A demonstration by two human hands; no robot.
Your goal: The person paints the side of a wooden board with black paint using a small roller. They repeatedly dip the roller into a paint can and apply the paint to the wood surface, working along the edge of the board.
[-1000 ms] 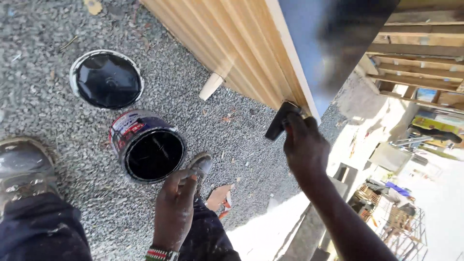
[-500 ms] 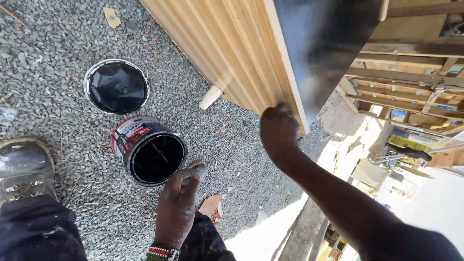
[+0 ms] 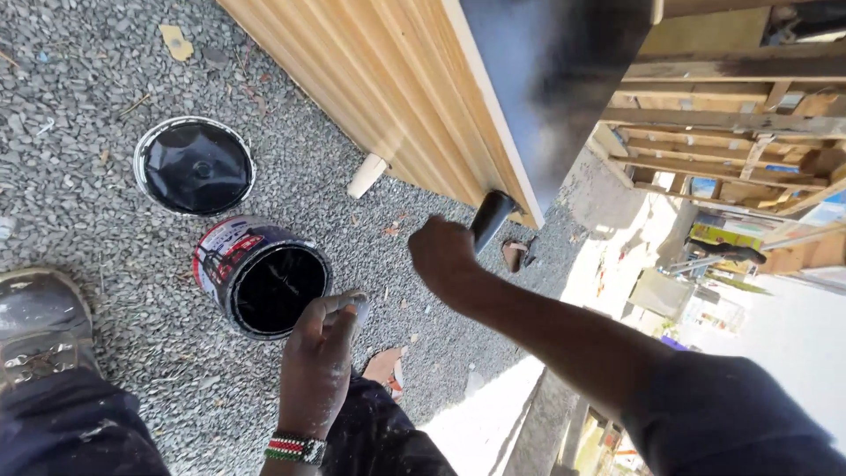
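While the right hand (image 3: 445, 256) grips a dark brush handle (image 3: 490, 219) against the black-painted panel edge (image 3: 555, 79), the open paint can (image 3: 262, 275), black inside, stands on gravel below that panel. Just right of the can, the left hand (image 3: 319, 361) rests clenched on a knee.

1. An outdoor carpentry yard — gravel ground (image 3: 106, 79) underfoot, just below the hands.
2. Bare timber frames (image 3: 731, 115) stand beyond the right hand (image 3: 445, 256) — sunlit, unfinished.
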